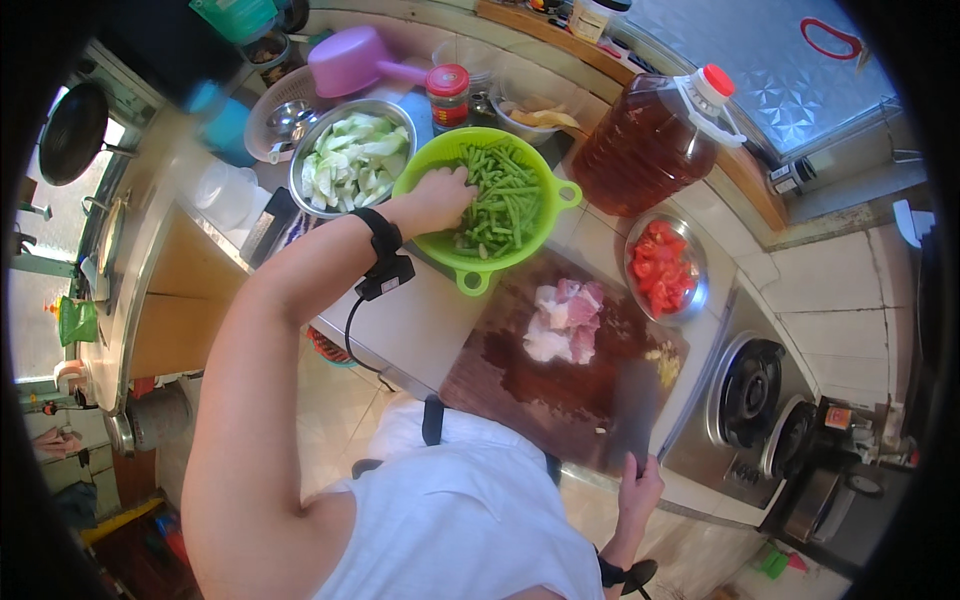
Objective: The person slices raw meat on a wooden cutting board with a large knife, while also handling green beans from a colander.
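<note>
My left hand (pixel 442 196) reaches into a lime-green plastic colander (pixel 559 201) among cut green beans (pixel 501 195); whether its fingers hold any cannot be seen. My right hand (pixel 641 487) grips the handle of a cleaver (pixel 634 409), its blurred blade over the right part of a wooden cutting board (pixel 487 367). On that board lie pieces of raw meat (pixel 566 321) and, near its right edge, chopped garlic or ginger (pixel 664 363). A metal bowl of sliced pale-green vegetable (pixel 352 159) stands left of the colander. Cut tomatoes (pixel 660 268) fill a metal dish right of the board.
A large jug of reddish-brown liquid (pixel 645 142) stands behind the board. A gas stove (pixel 750 390) is at the right. Behind the colander are a red-lidded jar (pixel 448 97), a purple dipper (pixel 349 61) and a bowl of peelings (pixel 536 112). A cable hangs from my left wrist.
</note>
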A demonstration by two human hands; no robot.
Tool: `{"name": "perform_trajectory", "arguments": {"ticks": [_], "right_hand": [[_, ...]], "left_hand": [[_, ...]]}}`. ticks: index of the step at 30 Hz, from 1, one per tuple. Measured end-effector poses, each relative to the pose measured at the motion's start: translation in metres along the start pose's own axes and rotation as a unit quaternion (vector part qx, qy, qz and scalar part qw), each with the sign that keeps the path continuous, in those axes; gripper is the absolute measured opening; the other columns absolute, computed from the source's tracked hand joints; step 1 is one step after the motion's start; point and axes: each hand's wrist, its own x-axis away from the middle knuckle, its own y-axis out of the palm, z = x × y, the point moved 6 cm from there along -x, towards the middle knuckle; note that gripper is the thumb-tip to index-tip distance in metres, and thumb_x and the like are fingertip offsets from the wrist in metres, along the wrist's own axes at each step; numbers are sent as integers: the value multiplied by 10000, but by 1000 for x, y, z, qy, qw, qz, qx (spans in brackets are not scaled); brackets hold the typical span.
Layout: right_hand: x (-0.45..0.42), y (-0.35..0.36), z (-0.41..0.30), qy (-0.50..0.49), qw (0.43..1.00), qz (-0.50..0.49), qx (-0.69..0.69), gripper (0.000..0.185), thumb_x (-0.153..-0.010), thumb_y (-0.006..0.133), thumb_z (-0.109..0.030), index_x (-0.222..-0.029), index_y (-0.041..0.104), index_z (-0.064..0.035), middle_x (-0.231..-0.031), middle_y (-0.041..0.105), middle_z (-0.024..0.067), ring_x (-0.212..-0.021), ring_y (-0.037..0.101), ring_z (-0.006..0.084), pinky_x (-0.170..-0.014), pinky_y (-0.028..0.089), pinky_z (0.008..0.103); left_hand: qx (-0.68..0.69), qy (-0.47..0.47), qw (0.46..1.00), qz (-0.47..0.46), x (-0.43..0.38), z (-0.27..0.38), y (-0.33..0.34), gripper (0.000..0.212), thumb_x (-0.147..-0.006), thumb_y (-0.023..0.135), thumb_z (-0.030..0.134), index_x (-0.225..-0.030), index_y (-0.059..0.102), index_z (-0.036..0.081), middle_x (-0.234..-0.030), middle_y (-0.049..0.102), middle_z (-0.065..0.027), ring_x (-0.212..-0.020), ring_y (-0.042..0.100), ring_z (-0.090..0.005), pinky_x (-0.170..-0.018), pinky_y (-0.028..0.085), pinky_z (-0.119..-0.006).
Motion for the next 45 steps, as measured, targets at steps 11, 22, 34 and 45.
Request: {"name": "perform_trajectory", "arguments": {"ticks": [11,22,34,45], "right_hand": [[0,1,-4,-10,1000,10,-17,211,-896,668,-192,-958,616,3,-743,667,157,-644,636,231,-630,493,339],[-7,-6,-8,-35,999,14,18,193,-883,667,-206,-903,632,-17,-715,634,198,-652,635,377,-591,489,417],[-7,-10,-13,-44,999,18,3,190,-888,666,-203,-928,651,-18,-733,651,188,-659,647,356,-602,497,397],[7,-33,7,13,994,64,-89,202,-889,681,-195,-956,658,-6,-741,682,155,-641,672,257,-611,507,330]], "left_hand": [[-27,-75,997,-1,-4,1,3,221,-816,585,99,-1020,655,54,-997,611,-189,-937,627,-360,-772,520,-440],[23,-1,948,-317,-18,-3,-36,247,-666,666,156,-834,701,-22,-796,690,-183,-736,691,-308,-654,547,-399],[231,-61,925,-294,5,5,-119,247,-749,611,122,-987,569,70,-712,611,-40,-617,625,-139,-562,503,-284],[402,201,852,-270,-4,288,-36,250,-755,655,118,-965,561,21,-826,624,-125,-764,615,-269,-716,482,-395]]}}
